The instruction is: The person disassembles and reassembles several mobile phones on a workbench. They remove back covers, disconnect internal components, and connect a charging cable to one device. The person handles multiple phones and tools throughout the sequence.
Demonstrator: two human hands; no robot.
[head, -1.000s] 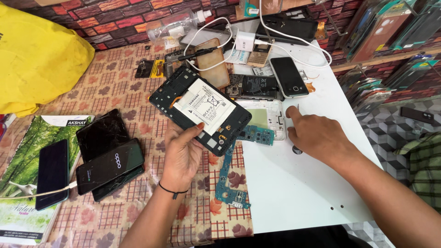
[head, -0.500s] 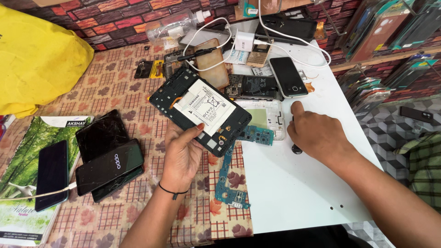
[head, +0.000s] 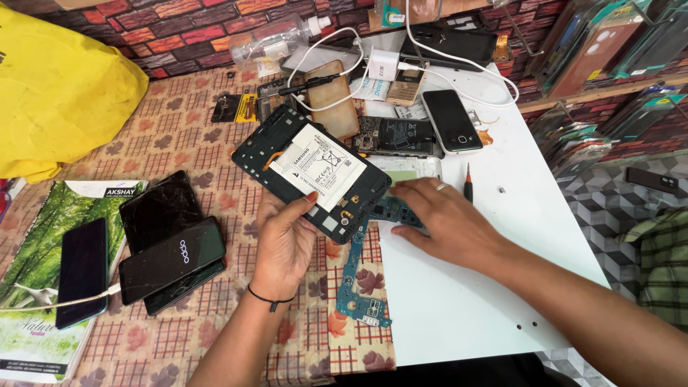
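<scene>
The opened tablet [head: 313,172] already has its back cover off, with the white battery [head: 320,165] exposed and seemingly in place. The left hand [head: 284,240] holds its near edge, fingers pinching the frame. The tablet's long axis runs far-left to near-right above the table [head: 466,308]. The right hand [head: 446,222] rests with fingers spread flat on the blue circuit board [head: 393,213].

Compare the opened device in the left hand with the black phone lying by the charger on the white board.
The opened device is larger and held tilted by the left hand; the black phone lies flat, untouched. The opened device shows its white battery and bare frame; the black phone is closed, screen up. Both are dark and rectangular.
</scene>
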